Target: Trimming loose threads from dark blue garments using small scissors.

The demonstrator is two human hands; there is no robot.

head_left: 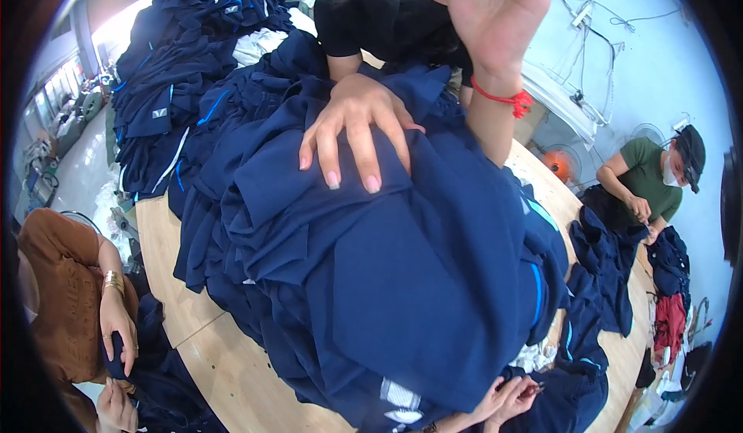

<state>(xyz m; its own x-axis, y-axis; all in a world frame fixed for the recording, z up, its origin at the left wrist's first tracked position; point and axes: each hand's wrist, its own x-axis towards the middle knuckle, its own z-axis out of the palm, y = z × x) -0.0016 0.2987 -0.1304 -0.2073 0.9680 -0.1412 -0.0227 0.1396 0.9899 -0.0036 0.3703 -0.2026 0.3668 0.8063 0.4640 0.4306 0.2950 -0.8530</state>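
Observation:
Two hands enter close together at the lower edge, right of centre, small in the picture; I take them for mine. My left hand (489, 403) has its fingers bent in beside the right, and I cannot make out what they hold. My right hand (520, 399) is closed, with a small dark object (538, 388) at its fingertips. Both are over or against a navy garment (569, 396) at the table's near right. A large heap of navy garments (418, 278) rises in front of them and partly covers the forearms.
Across the heap, a black-masked person presses one hand (360, 127) on it, the other (503, 23) raised. A brown-shirted person (66, 294) handles navy cloth at left; a green-shirted person (646, 170) works at right. More garments (166, 100) lie far left on the wooden table (232, 363).

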